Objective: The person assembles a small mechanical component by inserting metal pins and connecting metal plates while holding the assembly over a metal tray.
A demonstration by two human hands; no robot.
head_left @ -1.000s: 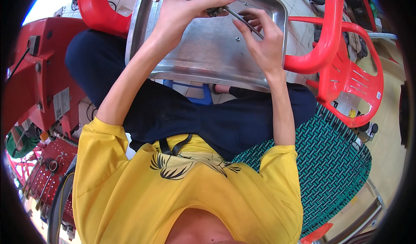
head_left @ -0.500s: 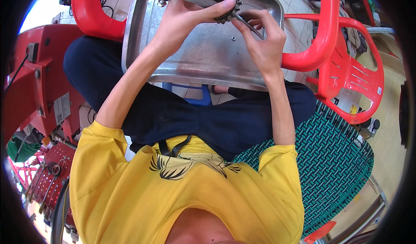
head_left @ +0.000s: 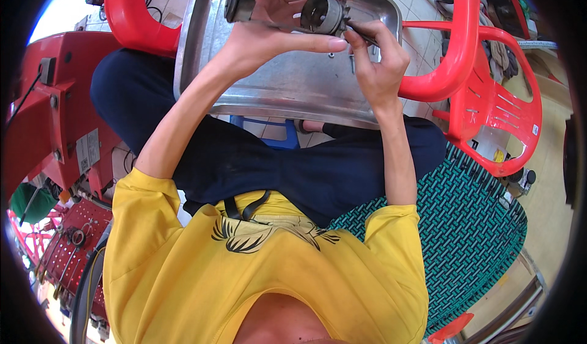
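Over the metal tray (head_left: 287,93), my left hand (head_left: 254,44) grips a greasy metal machine part. Its thumb stretches along the near side, and its fingers curl round behind. The part has a dark block at its left end and a hollow metal cylinder (head_left: 327,15) toward the right. My right hand (head_left: 382,59) pinches a thin dark metal rod (head_left: 365,34) between thumb and forefinger. The rod's tip meets the right rim of the cylinder; whether it is a tool or a loose piece I cannot tell. A small nut-like piece (head_left: 332,55) lies on the tray just below my left thumb.
The tray rests between the arms of a red plastic chair (head_left: 437,81). Another red chair (head_left: 501,108) stands at the right, beside a green woven seat (head_left: 471,240). Red machinery (head_left: 67,105) fills the left side. A blue stool (head_left: 281,135) shows below the tray.
My left hand has turned the part, so the cylinder's hollow opening now faces me more. The left thumb has come off the toothed rim and extended. My right hand has shifted slightly right and down.
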